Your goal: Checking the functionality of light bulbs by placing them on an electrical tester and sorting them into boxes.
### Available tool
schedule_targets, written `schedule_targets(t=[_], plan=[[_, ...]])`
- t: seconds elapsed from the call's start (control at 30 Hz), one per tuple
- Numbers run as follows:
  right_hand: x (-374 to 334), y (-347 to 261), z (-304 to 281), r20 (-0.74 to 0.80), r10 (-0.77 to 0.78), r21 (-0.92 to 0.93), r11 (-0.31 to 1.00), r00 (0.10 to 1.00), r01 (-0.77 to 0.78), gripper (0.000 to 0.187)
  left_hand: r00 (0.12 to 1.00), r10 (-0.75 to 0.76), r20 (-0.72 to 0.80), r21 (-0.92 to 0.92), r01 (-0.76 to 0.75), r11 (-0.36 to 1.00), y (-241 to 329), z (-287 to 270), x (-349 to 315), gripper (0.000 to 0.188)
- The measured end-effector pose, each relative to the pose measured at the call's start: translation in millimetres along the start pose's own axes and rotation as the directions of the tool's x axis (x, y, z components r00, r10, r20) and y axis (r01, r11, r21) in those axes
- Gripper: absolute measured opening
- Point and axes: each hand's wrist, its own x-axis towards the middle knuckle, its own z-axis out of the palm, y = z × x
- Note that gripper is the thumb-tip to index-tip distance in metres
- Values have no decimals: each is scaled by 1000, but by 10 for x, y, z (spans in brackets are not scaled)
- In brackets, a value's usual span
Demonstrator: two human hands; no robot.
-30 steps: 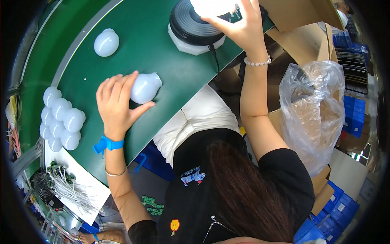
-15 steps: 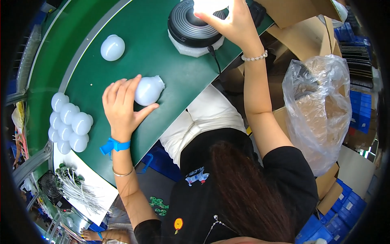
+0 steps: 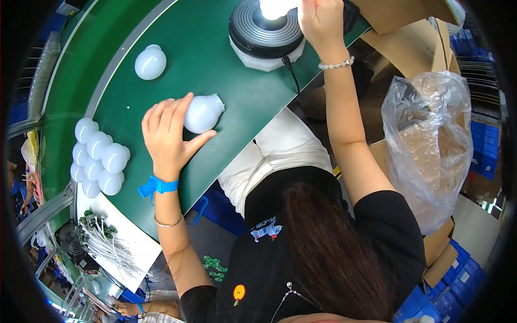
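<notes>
At the left middle of the green table, my left hand has its fingers and thumb about a frosted white bulb cover. The narrow neck of this cover points up and right. At the top edge, my right hand is curled closed beside a brightly lit bulb. The frame cuts off its fingertips, so what they hold is hidden. Below the glowing bulb sits a round black ridged device on a white foam pad. Another white bulb cover lies alone farther left.
Several white bulb covers cluster at the table's left end. White wires with green boards lie on a white sheet. A black cable runs off the near edge. To the right, a cardboard box and clear plastic bag.
My right hand has shifted to the right of the lit bulb and curled; its thumb no longer crosses the bulb. My left hand stays at the bulb cover. The whole view has shifted slightly.
</notes>
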Motion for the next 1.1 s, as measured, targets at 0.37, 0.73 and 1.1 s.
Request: schedule_targets(t=[0.37,0.73,1.1], plan=[[246,-497,-234,150,78,264,957,986,-116,58,1000,-9,-12,7,9,1000,-2,-5,-6,68],[46,-246,65,297,184,104,969,937,-223,43,1000,-16,5,2,16,1000,-3,-14,-43,67],[234,-526,-444,403,468,42,849,786,-527,51,1000,-12,10,19,11,1000,-7,-1,-26,68]])
